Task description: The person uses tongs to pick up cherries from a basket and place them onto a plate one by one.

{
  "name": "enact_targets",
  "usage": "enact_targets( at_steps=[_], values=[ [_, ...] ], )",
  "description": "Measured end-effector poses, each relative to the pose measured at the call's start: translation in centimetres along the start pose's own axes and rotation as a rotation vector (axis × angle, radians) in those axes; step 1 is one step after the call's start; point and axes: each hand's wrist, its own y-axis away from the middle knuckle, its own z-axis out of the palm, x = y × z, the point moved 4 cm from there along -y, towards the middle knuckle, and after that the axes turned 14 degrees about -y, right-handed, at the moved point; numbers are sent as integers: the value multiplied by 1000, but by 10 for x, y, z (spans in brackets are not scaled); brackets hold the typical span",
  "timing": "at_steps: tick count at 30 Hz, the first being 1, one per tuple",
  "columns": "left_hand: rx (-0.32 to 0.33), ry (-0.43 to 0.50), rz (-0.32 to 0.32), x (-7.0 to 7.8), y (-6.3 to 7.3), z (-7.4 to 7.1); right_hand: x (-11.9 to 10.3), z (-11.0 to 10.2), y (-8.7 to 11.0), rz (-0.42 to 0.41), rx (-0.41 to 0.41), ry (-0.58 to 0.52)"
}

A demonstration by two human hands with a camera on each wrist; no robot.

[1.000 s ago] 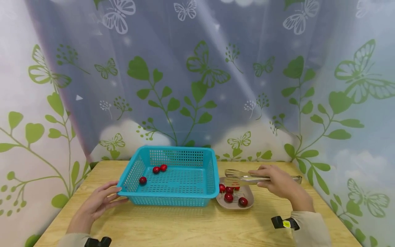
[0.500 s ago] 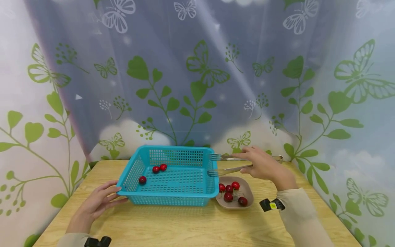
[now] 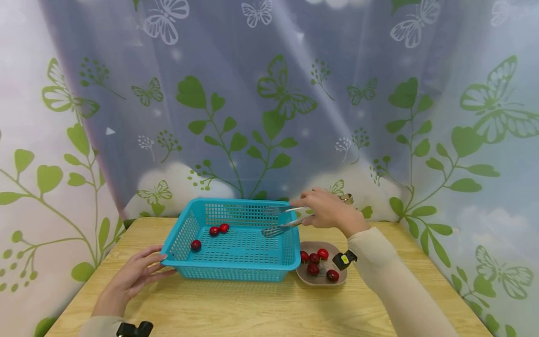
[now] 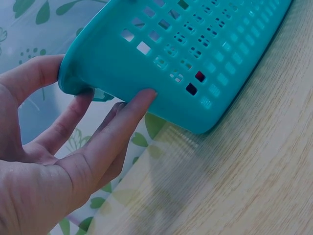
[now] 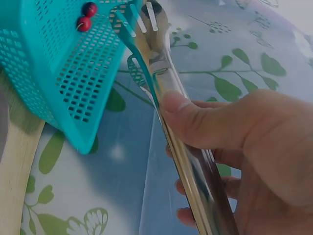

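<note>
My left hand [image 3: 132, 276] pinches the left front corner of a turquoise plastic basket [image 3: 231, 272]; in the left wrist view, fingers lie at its rim and against its outer wall. With my right hand [image 3: 326, 209] I hold metal serving tongs [image 5: 171, 98], their slotted ends over the basket's right side. The tong ends stand apart in the head view, with nothing seen between them. Inside the basket, two cherries [image 3: 219, 229] lie together toward the back left, and a third cherry [image 3: 195, 245] lies nearer the left wall.
A small pinkish-brown dish [image 3: 311, 282] with several cherries [image 3: 313, 264] stands close to the basket's right side. Both rest on a wooden table [image 3: 236, 309]. Behind the table hangs a patterned curtain [image 3: 236, 140].
My right hand has carried the tongs from above the dish, up and left, to over the basket. The tong ends have spread apart. My left hand stays at the basket corner.
</note>
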Motion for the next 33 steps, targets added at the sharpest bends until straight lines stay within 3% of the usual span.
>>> enact_targets(
  at_steps=[6, 18, 27, 33],
  values=[
    [-45, 16, 14, 0, -1, 4, -10, 9, -24, -16, -48, 58],
    [-41, -2, 1, 0, -5, 6, -28, 34, -59, -4, -125, 101],
    [-78, 18, 31, 4, -2, 6, -38, 42, -91, 10, -77, 149],
    [-100, 33, 38, 2, 1, 4, -44, 57, -108, -5, -73, 256]
  ],
)
